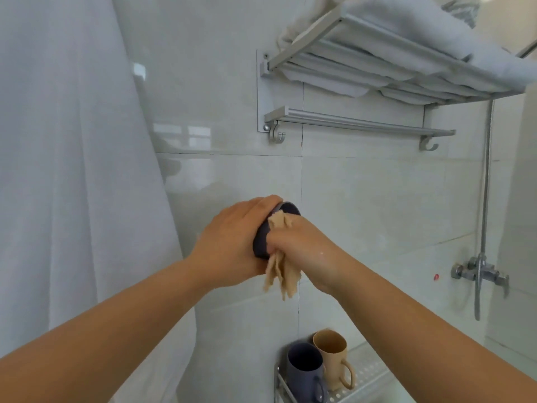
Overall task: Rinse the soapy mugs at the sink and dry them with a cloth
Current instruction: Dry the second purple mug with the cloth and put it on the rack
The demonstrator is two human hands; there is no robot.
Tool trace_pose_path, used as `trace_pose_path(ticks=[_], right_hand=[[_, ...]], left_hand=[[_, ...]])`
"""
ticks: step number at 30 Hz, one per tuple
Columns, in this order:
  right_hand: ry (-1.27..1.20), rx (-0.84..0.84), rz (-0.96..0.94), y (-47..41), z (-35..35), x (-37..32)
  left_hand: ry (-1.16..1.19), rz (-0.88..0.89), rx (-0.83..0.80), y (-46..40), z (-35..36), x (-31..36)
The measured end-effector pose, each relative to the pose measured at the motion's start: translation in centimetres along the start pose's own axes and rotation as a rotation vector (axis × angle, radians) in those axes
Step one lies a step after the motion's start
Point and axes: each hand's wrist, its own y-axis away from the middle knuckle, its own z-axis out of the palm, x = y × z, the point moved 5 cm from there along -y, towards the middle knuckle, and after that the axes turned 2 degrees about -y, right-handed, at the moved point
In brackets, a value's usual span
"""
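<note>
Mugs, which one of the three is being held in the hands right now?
The dark mug, held up with the tan cloth; the grey-blue mug and beige mug stand on the rack.

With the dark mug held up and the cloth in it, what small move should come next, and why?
Probably turn the beige cloth around inside the dark mug: the right hand pushes it into the opening while the left hand grips the mug, and much cloth hangs outside.

The hands (261,242) work in open air before the tiled wall (377,199). A curtain (72,170) bounds the left; the towel rack (377,68) overhangs above. Two mugs (319,365) on a wire shelf (372,373) obstruct below, and the shower hose (485,199) hangs at right.
</note>
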Motion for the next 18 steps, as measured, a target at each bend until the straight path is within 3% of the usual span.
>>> trace_pose_path(ticks=[4, 7, 11, 15, 18], right_hand=[[0.428, -0.09, -0.124, 0.5, 0.3, 0.4], [0.541, -0.121, -0.155, 0.5, -0.2, 0.5], [0.307, -0.126, -0.075, 0.1, -0.5, 0.3], [-0.08, -0.016, 0.014, -0.7, -0.6, 0.6], [-0.056, 0.016, 0.003, -0.5, -1.1, 0.7]], left_hand=[[0.187, -0.068, -0.149, -0.4, -0.5, -0.5], [0.317, -0.096, -0.144, -0.5, -0.9, -0.8], [0.157, -0.071, -0.12, -0.1, -0.1, -0.1], [-0.097, -0.023, 0.169, 0.6, 0.3, 1.2], [-0.079, -0.062, 0.13, 1.0, 1.0, 1.4]])
